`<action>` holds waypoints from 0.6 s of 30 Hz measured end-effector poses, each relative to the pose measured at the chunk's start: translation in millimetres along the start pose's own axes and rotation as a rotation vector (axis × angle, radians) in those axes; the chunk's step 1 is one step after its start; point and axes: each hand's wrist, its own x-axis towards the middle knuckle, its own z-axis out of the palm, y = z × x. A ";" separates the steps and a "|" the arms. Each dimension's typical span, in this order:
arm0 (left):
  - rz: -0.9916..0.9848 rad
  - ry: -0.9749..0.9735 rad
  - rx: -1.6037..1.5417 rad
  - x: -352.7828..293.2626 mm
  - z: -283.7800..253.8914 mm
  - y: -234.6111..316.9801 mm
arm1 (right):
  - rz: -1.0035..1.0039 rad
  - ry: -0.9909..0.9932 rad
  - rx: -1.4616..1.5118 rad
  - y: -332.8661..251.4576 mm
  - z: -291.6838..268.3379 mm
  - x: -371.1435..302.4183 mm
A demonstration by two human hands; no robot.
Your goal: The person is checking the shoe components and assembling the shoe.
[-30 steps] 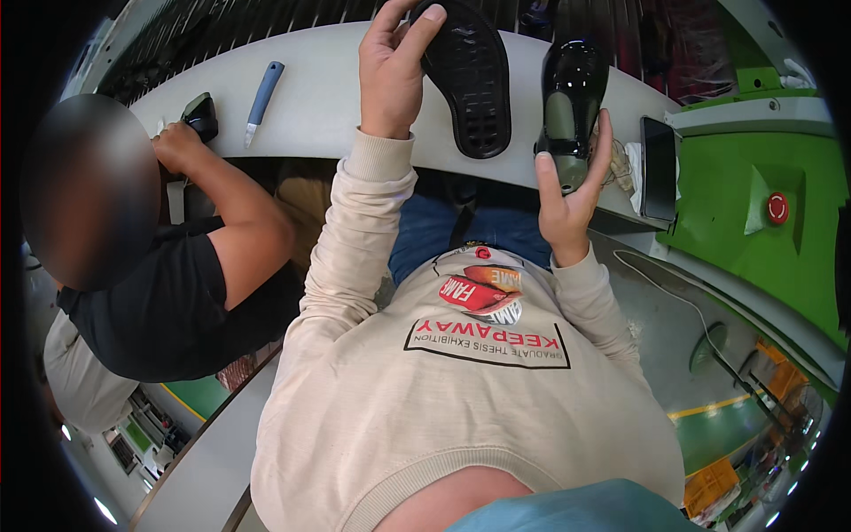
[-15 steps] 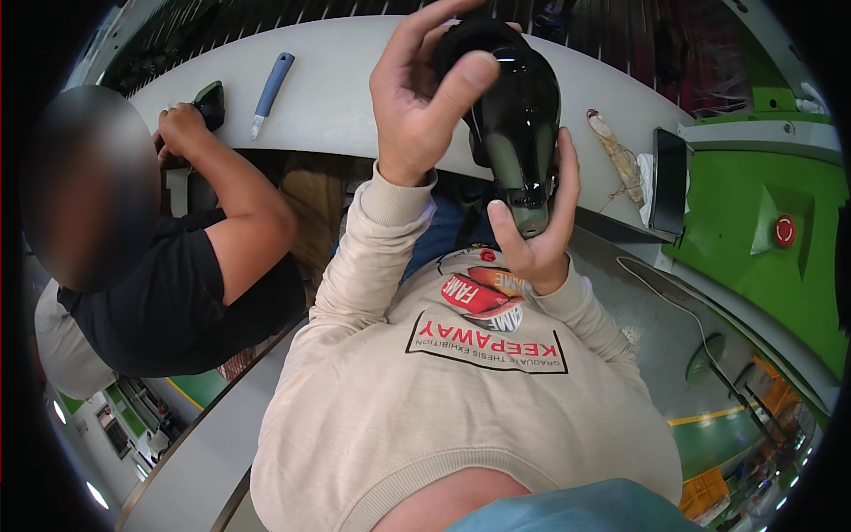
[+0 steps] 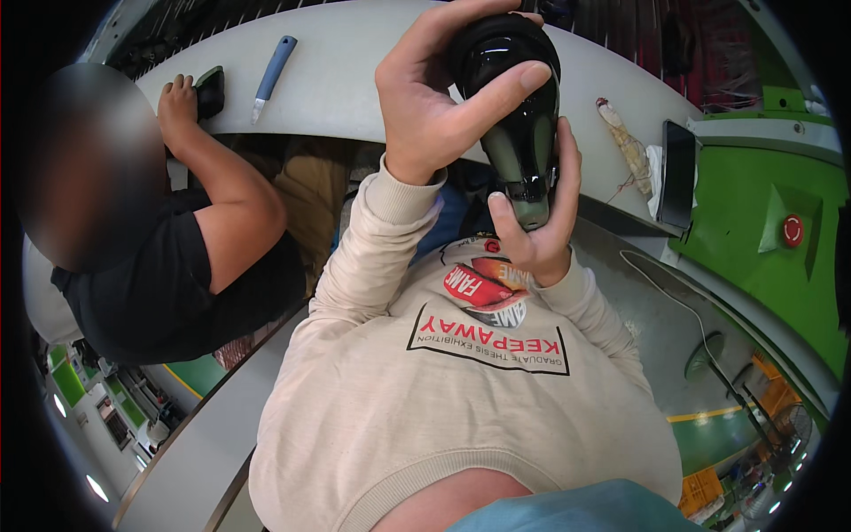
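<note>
Above the near edge of the white table I hold a glossy black and dark green housing (image 3: 510, 115), bulbous at its far end and narrowing toward me; its exact kind does not show. My left hand (image 3: 443, 120) wraps round the wide end, the thumb lying across the shiny black top. At the narrow green end, my right hand (image 3: 545, 235) grips between its thumb and fingers. Part of the far rim is hidden behind my left fingers.
On the table (image 3: 346, 71) lies a blue-handled knife (image 3: 276, 75). To its left, a co-worker's hand (image 3: 179, 102) touches a dark green part (image 3: 210, 93). At right are a wrapped, stick-like thing (image 3: 625, 146), a phone (image 3: 678, 173) and a green machine with a red button (image 3: 792, 230).
The housing's wide end has swung slightly right, and my left thumb has shifted right with it. The co-worker's fingers have lifted and spread beside the dark green part.
</note>
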 end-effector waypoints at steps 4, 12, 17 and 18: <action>0.010 -0.002 0.003 2.0 -1.0 -0.6 | -0.021 0.003 -0.023 -0.2 0.6 2.6; 0.023 0.005 0.028 3.5 -3.0 -2.2 | -0.007 0.008 -0.028 0.3 0.7 1.7; 0.025 0.005 0.021 4.2 -3.1 -2.1 | -0.018 0.006 -0.023 -0.7 0.3 3.2; 0.028 0.003 0.016 4.6 -3.0 -2.3 | -0.018 0.006 -0.024 -1.0 0.3 3.3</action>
